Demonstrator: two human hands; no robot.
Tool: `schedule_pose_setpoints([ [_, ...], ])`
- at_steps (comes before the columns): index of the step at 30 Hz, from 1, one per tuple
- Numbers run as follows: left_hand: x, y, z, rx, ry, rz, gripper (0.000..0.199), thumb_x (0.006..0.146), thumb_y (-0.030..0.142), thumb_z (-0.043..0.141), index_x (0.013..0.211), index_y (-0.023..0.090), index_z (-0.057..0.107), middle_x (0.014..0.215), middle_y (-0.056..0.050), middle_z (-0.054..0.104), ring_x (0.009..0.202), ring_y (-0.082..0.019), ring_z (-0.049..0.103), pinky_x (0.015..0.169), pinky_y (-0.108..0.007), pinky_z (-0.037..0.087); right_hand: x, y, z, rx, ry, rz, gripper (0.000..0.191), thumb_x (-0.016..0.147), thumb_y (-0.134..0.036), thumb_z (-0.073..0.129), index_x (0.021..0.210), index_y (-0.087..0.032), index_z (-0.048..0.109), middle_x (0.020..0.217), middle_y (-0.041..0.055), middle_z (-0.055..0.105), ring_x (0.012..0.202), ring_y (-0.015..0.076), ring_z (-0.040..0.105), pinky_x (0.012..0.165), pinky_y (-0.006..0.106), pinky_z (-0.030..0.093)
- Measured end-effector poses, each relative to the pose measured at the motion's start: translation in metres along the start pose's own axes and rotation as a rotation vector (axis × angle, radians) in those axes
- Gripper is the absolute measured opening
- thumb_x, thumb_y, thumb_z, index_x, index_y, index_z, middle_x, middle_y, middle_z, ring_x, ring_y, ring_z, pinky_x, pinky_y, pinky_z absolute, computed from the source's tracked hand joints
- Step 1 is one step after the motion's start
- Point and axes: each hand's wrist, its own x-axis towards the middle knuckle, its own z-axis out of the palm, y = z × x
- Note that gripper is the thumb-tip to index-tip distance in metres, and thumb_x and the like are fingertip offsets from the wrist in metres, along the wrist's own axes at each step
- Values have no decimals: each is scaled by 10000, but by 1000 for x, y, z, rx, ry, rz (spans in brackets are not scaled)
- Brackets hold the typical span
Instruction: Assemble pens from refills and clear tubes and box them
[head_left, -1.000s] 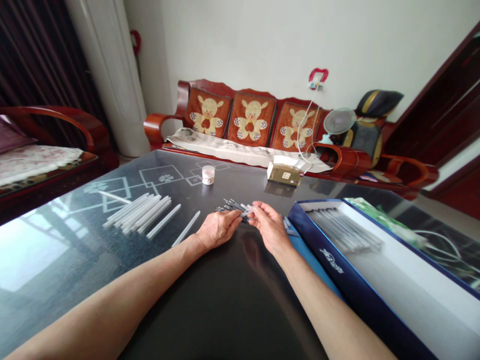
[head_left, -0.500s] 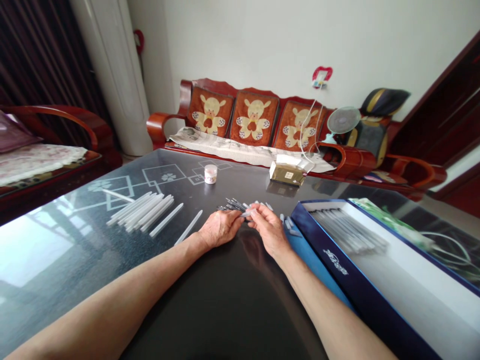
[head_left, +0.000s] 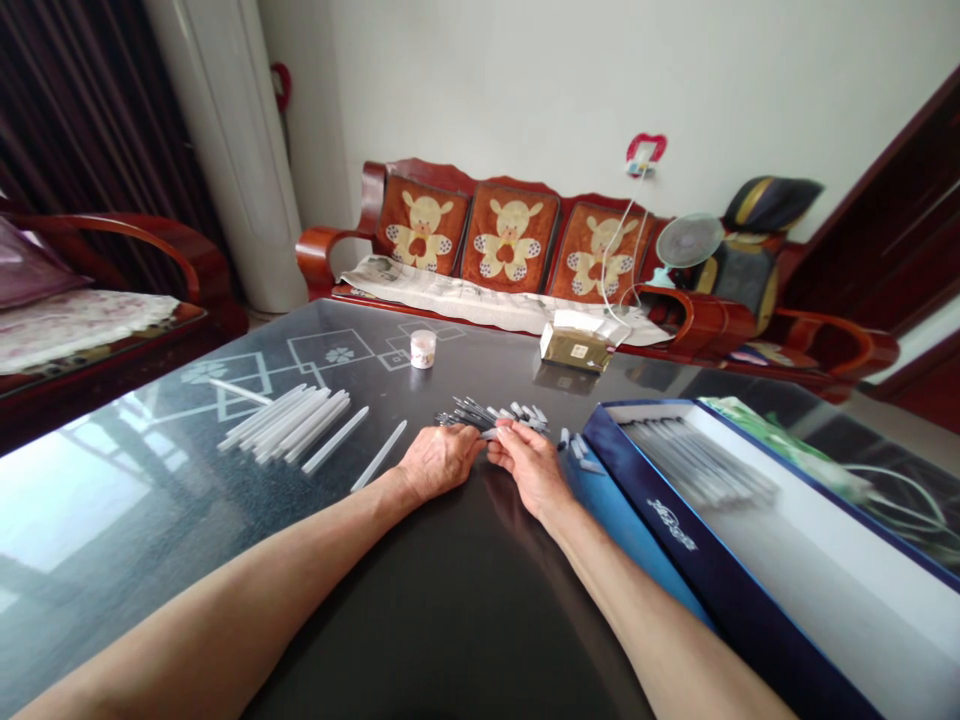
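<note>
Over the dark table (head_left: 450,620), my left hand (head_left: 441,462) is closed, with its fingertips near those of my right hand. My right hand (head_left: 529,462) pinches a small pale piece (head_left: 491,433) that reaches toward the left fingertips. What the left fingers grip is hidden by the hand. Just beyond the hands lie thin dark refills (head_left: 469,408) and several short whitish caps (head_left: 525,412). To the left rests a pile of white pen barrels (head_left: 289,422), with single barrels (head_left: 380,455) between it and my left hand.
An open blue box (head_left: 645,510) holding a row of pens (head_left: 701,462) stands at the right. More caps (head_left: 581,450) lie beside it on a blue surface (head_left: 626,530). Farther back are a small cup (head_left: 423,349) and a tissue box (head_left: 576,347).
My right hand has shifted slightly left and lower, closer to my left hand. More of the caps behind it now show.
</note>
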Motion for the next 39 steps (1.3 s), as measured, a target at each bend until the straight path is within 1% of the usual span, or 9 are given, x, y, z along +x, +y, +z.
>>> schedule_pose_setpoints([
  [6, 0, -1, -1, -35, 1, 8, 299, 977, 326, 386, 876, 157, 610, 827, -66, 664, 751, -182, 653, 647, -257, 482, 2, 0, -2, -197, -39, -88, 262, 696, -376, 714, 864, -205, 609, 721, -27, 630, 657, 124, 614, 675, 283, 534],
  [10, 1, -7, 4, -20, 114, 80, 311, 981, 372, 394, 970, 179, 638, 843, -62, 658, 813, -184, 640, 708, -265, 500, 3, -19, -9, -792, -162, -366, 81, 779, -284, 603, 823, -216, 606, 747, -17, 640, 698, 144, 600, 701, 276, 503],
  [16, 2, -14, 13, -74, 288, 196, 419, 950, 332, 473, 1321, 137, 464, 1030, -117, 667, 909, -219, 638, 840, -341, 526, -7, -53, -1, -1562, -381, -649, 184, 855, -183, 523, 925, -197, 692, 893, 54, 653, 839, 164, 609, 794, 267, 445],
  [19, 2, -13, 6, -72, 373, 219, 513, 926, 304, 502, 1397, 138, 379, 1187, -163, 607, 1088, -269, 582, 954, -416, 483, -13, -75, -3, -1722, -363, -659, 217, 880, -200, 497, 922, -191, 710, 908, 70, 644, 854, 169, 607, 788, 257, 438],
  [22, 3, -12, 0, -65, 474, 167, 610, 894, 281, 530, 1448, 165, 301, 1375, -189, 475, 1268, -326, 456, 1040, -504, 406, -16, -113, -28, -1769, -227, -676, 236, 871, -203, 507, 936, -188, 733, 970, 77, 644, 913, 169, 601, 835, 243, 427],
  [25, 4, -14, 1, -81, 495, 135, 605, 894, 236, 498, 1457, 184, 283, 1392, -184, 453, 1278, -324, 446, 1030, -509, 413, -19, -155, -77, -1863, 77, -569, 253, 857, -243, 522, 963, -199, 747, 933, 73, 666, 873, 177, 612, 806, 249, 429],
  [28, 4, -17, 6, -89, 472, 151, 552, 898, 203, 463, 1434, 201, 328, 1371, -165, 469, 1248, -307, 471, 1019, -492, 426, -20, -177, -130, -1984, 317, -279, 236, 820, -238, 543, 914, -221, 758, 876, 59, 707, 827, 192, 632, 748, 262, 433],
  [32, 5, -18, 7, -71, 443, 159, 457, 906, 188, 435, 1363, 201, 420, 1305, -146, 514, 1182, -287, 506, 994, -469, 444, -18, -167, -174, -1952, 360, 3, 185, 770, -200, 575, 789, -214, 758, 839, 77, 727, 789, 203, 652, 697, 283, 437],
  [39, 3, -16, 8, -34, 373, 179, 319, 926, 179, 397, 1194, 161, 570, 1105, -130, 617, 951, -224, 570, 881, -389, 490, -12, -143, -188, -1948, 362, 48, 183, 794, -286, 586, 822, -208, 749, 867, 132, 714, 818, 269, 669, 676, 352, 450],
])
